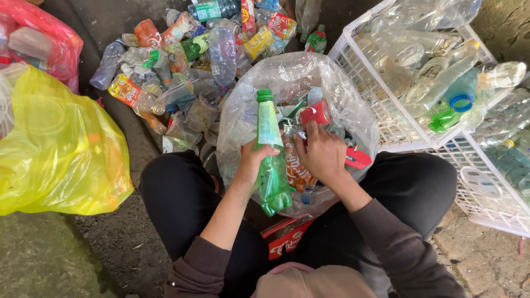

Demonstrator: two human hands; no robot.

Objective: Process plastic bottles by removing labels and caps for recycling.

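Green bottle (270,154) upright, cap up

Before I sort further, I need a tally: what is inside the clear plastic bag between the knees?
Inside the clear plastic bag: crushed bottles, a red can and torn labels, with the right hand reaching in. Deeper layers are covered.

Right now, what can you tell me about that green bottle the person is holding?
The green bottle looks like thin see-through plastic with a green screw cap and a pale label around its upper body. It seems empty and dented near the base. It stands nearly upright, cap away from the person, over the clear plastic bag. The left hand grips its middle.
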